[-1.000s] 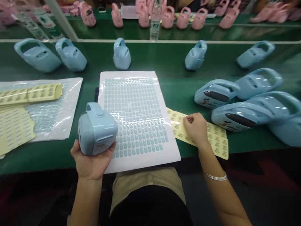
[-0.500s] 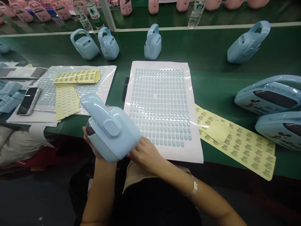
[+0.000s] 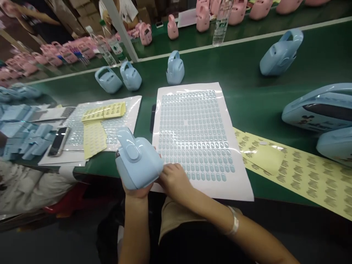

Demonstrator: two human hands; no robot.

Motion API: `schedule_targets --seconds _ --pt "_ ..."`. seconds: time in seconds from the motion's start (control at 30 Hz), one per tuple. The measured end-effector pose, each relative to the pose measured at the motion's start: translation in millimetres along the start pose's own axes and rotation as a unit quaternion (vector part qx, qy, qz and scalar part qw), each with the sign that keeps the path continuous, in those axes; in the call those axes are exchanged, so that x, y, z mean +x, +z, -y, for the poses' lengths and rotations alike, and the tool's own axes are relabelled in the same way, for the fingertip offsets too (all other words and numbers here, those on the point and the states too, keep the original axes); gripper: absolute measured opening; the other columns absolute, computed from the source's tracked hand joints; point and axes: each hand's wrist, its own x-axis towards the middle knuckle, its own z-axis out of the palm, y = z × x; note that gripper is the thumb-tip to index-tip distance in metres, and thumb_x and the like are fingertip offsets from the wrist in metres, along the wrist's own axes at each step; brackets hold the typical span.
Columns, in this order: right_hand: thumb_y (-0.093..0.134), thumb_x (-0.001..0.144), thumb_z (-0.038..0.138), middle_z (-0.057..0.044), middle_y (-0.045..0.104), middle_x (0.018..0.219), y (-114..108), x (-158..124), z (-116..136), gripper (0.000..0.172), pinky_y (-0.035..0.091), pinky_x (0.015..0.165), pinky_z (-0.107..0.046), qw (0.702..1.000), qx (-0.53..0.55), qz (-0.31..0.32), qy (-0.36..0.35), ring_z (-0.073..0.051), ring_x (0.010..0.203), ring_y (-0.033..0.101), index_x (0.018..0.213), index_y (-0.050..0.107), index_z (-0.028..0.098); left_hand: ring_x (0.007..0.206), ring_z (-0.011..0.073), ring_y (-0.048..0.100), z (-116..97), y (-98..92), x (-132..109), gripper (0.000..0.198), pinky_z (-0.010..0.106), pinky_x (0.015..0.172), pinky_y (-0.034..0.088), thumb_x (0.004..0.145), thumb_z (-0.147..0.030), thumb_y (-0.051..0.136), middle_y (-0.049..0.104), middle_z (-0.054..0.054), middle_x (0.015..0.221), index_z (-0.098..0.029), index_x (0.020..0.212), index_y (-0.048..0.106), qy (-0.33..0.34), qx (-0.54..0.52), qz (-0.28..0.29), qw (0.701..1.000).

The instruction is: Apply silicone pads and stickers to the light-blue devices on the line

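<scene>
A light-blue plastic device with a carry handle (image 3: 144, 157) is tilted above the front edge of the table. My left hand (image 3: 139, 191) grips it from below, most of its fingers hidden behind the body. At the device's lower right end is my right hand (image 3: 176, 179), its fingers curled against the underside; the fingertips and anything pinched in them are hidden. Just beyond lies a white sheet of small clear oval stickers (image 3: 205, 190), with one gap in its rows. A yellow label sheet (image 3: 304, 172) with printed grey marks sticks out from under its right side.
More blue devices (image 3: 175, 69) stand along the back and at the right (image 3: 316, 113). At left are a phone (image 3: 58, 142), a folded yellow label sheet (image 3: 95, 139) and blue plastic parts (image 3: 35, 141). Pink devices (image 3: 202, 18), bottles (image 3: 221, 24) and people (image 3: 41, 22) are beyond the rail.
The view has swung left and tilted up, bringing people and more pink devices into sight. The device now appears farther right and turned slightly; both hands stay at it.
</scene>
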Motion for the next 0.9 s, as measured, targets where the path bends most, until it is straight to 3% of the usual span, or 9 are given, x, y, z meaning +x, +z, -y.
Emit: schedule_targets --seconds 0.13,0.27,0.43,0.53,0.7,0.9 --pt "0.055 0.087 0.017 -0.006 0.068 0.084 -47.3 16.3 -16.6 0.012 0.055 0.064 -0.03 0.978 0.099 -0.168 0.072 -0.016 0.077 0.065 0.096 0.061 0.016 0.109 0.0288 0.055 -1.5 -1.1 1.3 0.048 0.044 0.087 0.048 0.083 -0.059 0.037 0.063 0.007 0.11 -0.028 0.113 0.059 -0.004 0.015 0.012 1.0" --pt "0.062 0.082 0.015 -0.006 0.064 0.086 -93.1 21.4 -14.8 0.015 0.059 0.069 -0.031 0.95 0.105 -0.294 0.0 -0.017 0.084 0.065 0.097 0.06 0.018 0.109 0.0304 0.056 7.0 16.7 -3.1 0.051 0.046 0.091 0.046 0.087 -0.055 0.03 0.067 0.009 0.096 -0.02 0.108 0.06 -0.017 0.008 -0.027 0.999" --pt "0.067 0.077 0.01 -0.003 0.06 0.08 -104.7 16.8 -5.6 0.018 0.063 0.066 -0.032 0.948 0.074 -0.296 -0.092 -0.019 0.086 0.066 0.092 0.063 0.019 0.106 0.0306 0.059 20.4 35.9 -15.3 0.043 0.043 0.091 0.048 0.08 -0.054 0.044 0.069 0.008 0.087 -0.019 0.095 0.063 -0.074 0.042 0.002 0.996" --pt "0.069 0.073 0.007 -0.002 0.06 0.079 -100.0 9.9 -9.0 0.023 0.064 0.068 -0.031 0.946 0.078 -0.302 -0.091 -0.019 0.087 0.066 0.092 0.064 0.018 0.107 0.0323 0.058 24.8 35.4 -19.6 0.046 0.043 0.089 0.049 0.074 -0.055 0.052 0.069 0.009 0.091 -0.019 0.1 0.062 -0.1 0.047 0.037 0.993" --pt "0.07 0.071 0.004 -0.002 0.061 0.079 -98.0 1.7 -12.8 0.027 0.064 0.069 -0.031 0.942 0.066 -0.314 -0.097 -0.019 0.086 0.065 0.095 0.065 0.016 0.11 0.033 0.057 30.0 30.3 -20.8 0.054 0.043 0.091 0.049 0.068 -0.051 0.062 0.069 0.006 0.097 -0.023 0.114 0.057 -0.084 0.029 0.09 0.992" --pt "0.066 0.076 0.007 -0.003 0.06 0.076 -105.1 6.6 -6.9 0.019 0.063 0.063 -0.031 0.945 0.081 -0.307 -0.078 -0.018 0.081 0.064 0.094 0.064 0.014 0.115 0.0328 0.054 28.8 26.3 -21.2 0.039 0.041 0.094 0.048 0.066 -0.049 0.066 0.07 0.005 0.099 -0.021 0.093 0.064 -0.063 0.03 0.09 0.994"
